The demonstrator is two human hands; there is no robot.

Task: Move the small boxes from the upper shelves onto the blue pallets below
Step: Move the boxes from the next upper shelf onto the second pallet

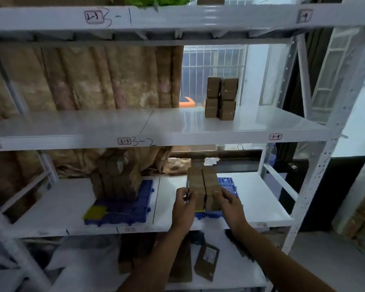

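A stack of small brown cardboard boxes (203, 186) stands on the right blue pallet (227, 184) on the lower shelf. My left hand (184, 204) presses its left side and my right hand (230, 202) presses its right side, so both grip the stack. Several more small boxes (221, 98) are piled two high on the upper shelf (177, 123), to the right. Another pile of boxes (116, 178) sits on the left blue pallet (124, 209), which has a yellow patch at its front corner.
White metal shelving posts (325, 165) frame the bay on the right. Brown curtain fabric (82, 76) hangs behind the shelves. Flat brown packages (207, 262) lie on the bottom shelf beneath my arms. A barred window (211, 70) is behind.
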